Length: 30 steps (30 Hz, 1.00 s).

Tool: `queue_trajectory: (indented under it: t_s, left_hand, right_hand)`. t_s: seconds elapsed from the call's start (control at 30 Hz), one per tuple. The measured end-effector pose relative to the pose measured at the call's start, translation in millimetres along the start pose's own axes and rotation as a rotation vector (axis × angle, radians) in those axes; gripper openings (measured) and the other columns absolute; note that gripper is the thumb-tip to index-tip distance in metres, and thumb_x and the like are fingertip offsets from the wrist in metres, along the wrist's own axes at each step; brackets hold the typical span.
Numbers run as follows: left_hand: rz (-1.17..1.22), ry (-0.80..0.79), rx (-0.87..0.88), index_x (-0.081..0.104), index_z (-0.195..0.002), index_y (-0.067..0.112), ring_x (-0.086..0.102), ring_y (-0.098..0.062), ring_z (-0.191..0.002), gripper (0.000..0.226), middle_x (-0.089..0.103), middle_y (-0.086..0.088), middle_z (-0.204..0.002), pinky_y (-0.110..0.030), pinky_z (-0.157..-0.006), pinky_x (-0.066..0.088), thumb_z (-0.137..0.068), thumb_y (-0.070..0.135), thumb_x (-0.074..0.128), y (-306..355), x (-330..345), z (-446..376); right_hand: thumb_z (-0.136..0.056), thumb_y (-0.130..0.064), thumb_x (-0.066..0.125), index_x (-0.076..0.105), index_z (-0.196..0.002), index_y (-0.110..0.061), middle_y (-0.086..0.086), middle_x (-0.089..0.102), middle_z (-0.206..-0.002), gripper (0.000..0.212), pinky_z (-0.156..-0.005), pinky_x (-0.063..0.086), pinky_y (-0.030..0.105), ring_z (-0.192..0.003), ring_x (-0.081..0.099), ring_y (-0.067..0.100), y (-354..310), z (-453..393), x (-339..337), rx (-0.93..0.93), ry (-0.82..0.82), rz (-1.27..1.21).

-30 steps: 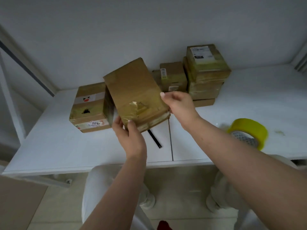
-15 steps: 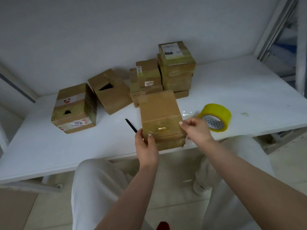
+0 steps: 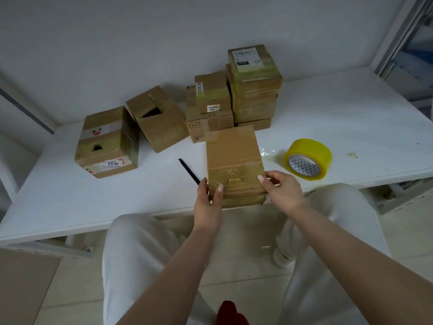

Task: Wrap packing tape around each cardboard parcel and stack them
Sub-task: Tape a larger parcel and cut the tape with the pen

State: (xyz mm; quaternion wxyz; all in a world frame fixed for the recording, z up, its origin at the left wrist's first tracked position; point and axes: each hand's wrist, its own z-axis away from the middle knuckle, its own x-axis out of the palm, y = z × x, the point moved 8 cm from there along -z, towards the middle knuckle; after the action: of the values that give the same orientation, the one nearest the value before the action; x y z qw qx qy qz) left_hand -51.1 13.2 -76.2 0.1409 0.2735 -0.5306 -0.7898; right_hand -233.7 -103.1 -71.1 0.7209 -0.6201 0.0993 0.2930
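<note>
left hand [image 3: 207,200], right hand [image 3: 282,191] grip parcel [image 3: 234,160] | box [image 3: 106,141] label: "2010"

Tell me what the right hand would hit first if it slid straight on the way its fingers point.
The right hand points left and already grips the held parcel, so that parcel comes first. Beyond it sits the left hand; depth is unclear.

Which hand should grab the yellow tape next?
Probably the right hand. The yellow tape roll lies on the table just beyond it, on the same side. The left hand is on the parcel's far side and can keep holding it.
</note>
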Motion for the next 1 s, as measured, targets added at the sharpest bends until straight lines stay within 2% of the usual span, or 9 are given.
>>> queue_trajectory:
  t_s: [0.1,0.17,0.23,0.3,0.37,0.47,0.67,0.83,1.0]
  left_hand:
    - [-0.096,0.072,0.041,0.032,-0.149,0.017,0.041,-0.018,-0.136,0.056,0.045,0.003,-0.145,-0.030,-0.110,0.034,-0.100,0.038,0.049,8.3,-14.0,-1.7]
    - [-0.203,0.100,0.165,0.036,-0.146,0.019,0.041,-0.016,-0.135,0.047,0.045,0.005,-0.142,-0.022,-0.104,0.033,-0.102,0.030,0.046,25.9,-20.2,3.3]
    - [-0.342,0.063,0.351,0.039,-0.144,0.020,0.036,-0.010,-0.137,0.043,0.042,0.005,-0.147,-0.017,-0.106,0.030,-0.102,0.021,0.045,43.8,-16.5,12.7]
    - [-0.482,0.001,0.550,0.041,-0.144,0.017,0.027,-0.006,-0.141,0.043,0.038,0.002,-0.152,-0.024,-0.113,0.030,-0.101,0.014,0.046,52.1,-5.2,20.8]
    - [-0.619,-0.058,0.659,0.039,-0.147,0.013,0.019,-0.013,-0.147,0.050,0.032,-0.005,-0.156,-0.037,-0.117,0.029,-0.098,0.011,0.049,45.3,7.4,21.3]
    - [-0.751,-0.113,0.647,0.028,-0.152,0.012,0.012,-0.025,-0.150,0.064,0.021,-0.012,-0.160,-0.050,-0.117,0.027,-0.094,0.014,0.054,30.0,18.4,19.4]
    - [-0.749,-0.110,0.658,0.016,-0.155,0.022,0.007,-0.023,-0.151,0.074,0.020,-0.012,-0.160,-0.038,-0.119,0.022,-0.093,0.011,0.055,27.8,22.0,21.6]
    - [-0.818,-0.071,0.689,0.036,-0.149,0.012,0.014,-0.030,-0.149,0.068,0.024,-0.018,-0.158,-0.040,-0.115,0.025,-0.087,0.007,0.063,24.1,24.1,21.2]
    - [-0.855,-0.070,0.657,0.031,-0.152,0.014,0.004,-0.028,-0.150,0.068,0.016,-0.014,-0.161,-0.036,-0.117,0.011,-0.090,0.013,0.059,26.3,28.4,21.0]
  right_hand:
    - [-0.095,-0.030,0.059,0.060,-0.130,-0.013,0.006,0.065,-0.115,0.039,-0.091,0.050,0.035,-0.097,0.061,0.019,-0.3,4.2,-3.6,-0.029,0.037,0.023]
    - [-0.095,-0.024,0.058,0.057,-0.132,-0.012,0.007,0.060,-0.126,0.038,-0.095,0.048,0.039,-0.108,0.058,0.022,-6.5,11.1,-8.6,-0.116,0.096,0.097]
    - [-0.094,-0.018,0.057,0.058,-0.130,-0.011,0.009,0.058,-0.130,0.037,-0.097,0.048,0.042,-0.119,0.051,0.027,-19.4,21.5,-12.1,-0.293,0.166,0.224]
    - [-0.090,-0.017,0.052,0.059,-0.129,-0.006,0.010,0.058,-0.131,0.041,-0.100,0.046,0.042,-0.123,0.049,0.031,-32.6,32.1,-8.6,-0.487,0.191,0.356]
    - [-0.088,-0.021,0.047,0.058,-0.132,-0.004,0.011,0.056,-0.137,0.048,-0.107,0.041,0.042,-0.131,0.046,0.030,-39.4,39.2,3.3,-0.613,0.149,0.459]
    - [-0.089,-0.031,0.038,0.053,-0.137,-0.007,0.010,0.051,-0.144,0.056,-0.107,0.038,0.041,-0.139,0.039,0.027,-39.8,45.1,21.7,-0.677,0.064,0.560]
    - [-0.086,-0.030,0.060,0.040,-0.146,-0.022,0.015,0.041,-0.147,0.064,-0.102,0.041,0.046,-0.142,0.030,0.033,-30.0,48.8,38.2,-0.644,-0.014,0.677]
    - [-0.078,-0.028,0.072,0.047,-0.143,-0.020,0.017,0.044,-0.142,0.070,-0.098,0.045,0.048,-0.138,0.033,0.036,-34.4,47.9,46.2,-0.590,0.003,0.799]
    - [-0.074,-0.025,0.073,0.051,-0.138,-0.020,0.016,0.047,-0.137,0.068,-0.096,0.045,0.049,-0.135,0.036,0.038,-40.4,45.2,47.7,-0.545,0.000,0.819]
